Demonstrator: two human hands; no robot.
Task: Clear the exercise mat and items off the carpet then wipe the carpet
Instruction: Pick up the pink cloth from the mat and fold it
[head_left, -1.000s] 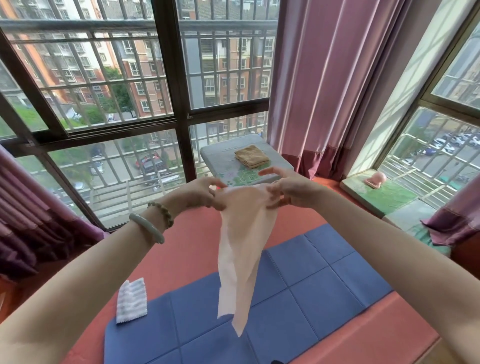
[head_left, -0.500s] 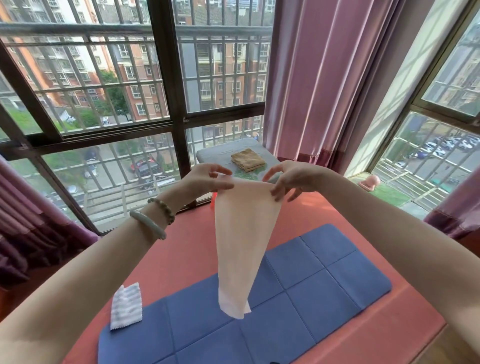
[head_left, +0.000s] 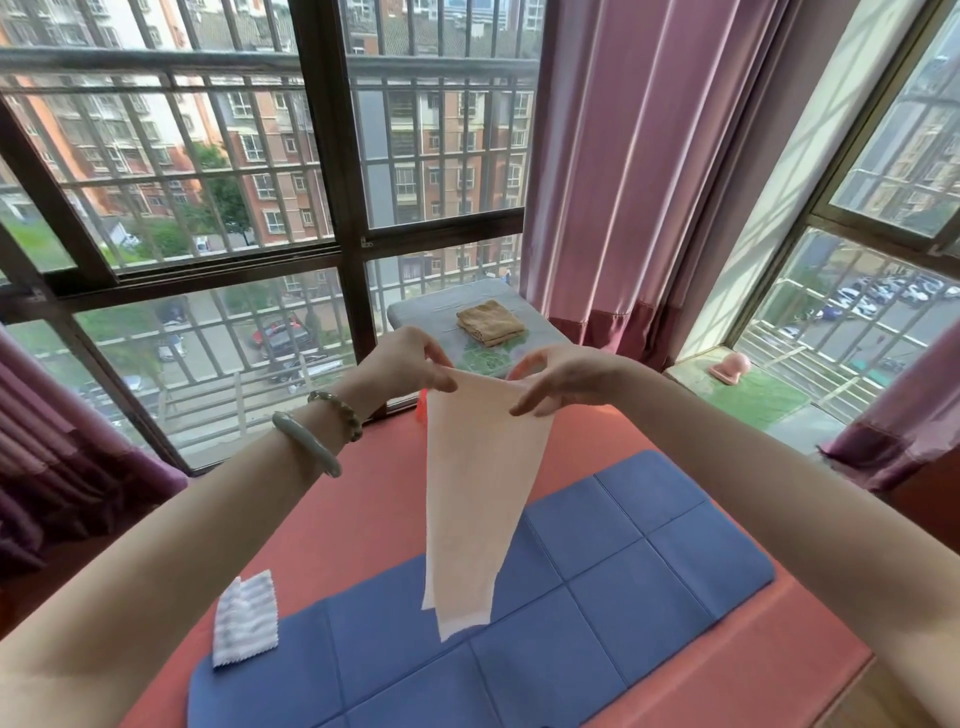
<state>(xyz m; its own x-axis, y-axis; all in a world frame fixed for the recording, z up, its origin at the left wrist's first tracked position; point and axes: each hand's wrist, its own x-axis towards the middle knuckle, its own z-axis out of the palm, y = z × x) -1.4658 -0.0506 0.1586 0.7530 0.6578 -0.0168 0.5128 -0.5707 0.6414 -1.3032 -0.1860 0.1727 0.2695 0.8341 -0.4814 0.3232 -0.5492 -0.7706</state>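
View: head camera, the only one.
Left grip (head_left: 415, 364): centre of the frame, bracelets on its wrist; thumb and fingers pinch the upper left corner of the pale sheet (head_left: 478, 493).
Right grip (head_left: 563, 382): just right of centre; it pinches the upper right corner, with its fingers curled over the sheet's front.
Sheet relative to the grips: its top edge is stretched between the two and the rest hangs free below, narrowing to a loose lower end in mid-air over the exercise mat (head_left: 597, 597), touching nothing.
Sheet handling: likely very light, thin and limp. Light shows through it and it drapes in soft folds. Whether it is cloth or paper cannot be told. If paper, a hard tug could tear it.
Where to hold: the top corners, as now, keep it spread. For wiping it would probably need to be folded or bunched into the palm.
Exercise mat: blue with creased panels, lying flat on the red carpet (head_left: 363, 499) across the lower half of the frame. It looks soft and foldable along its creases, and is best lifted at an edge.
Striped cloth (head_left: 245, 621): lower left, small, lying across the mat's near corner and the carpet.
Folded tan towel (head_left: 491, 322): on a grey cushion (head_left: 436, 309) at the window, above the grips.
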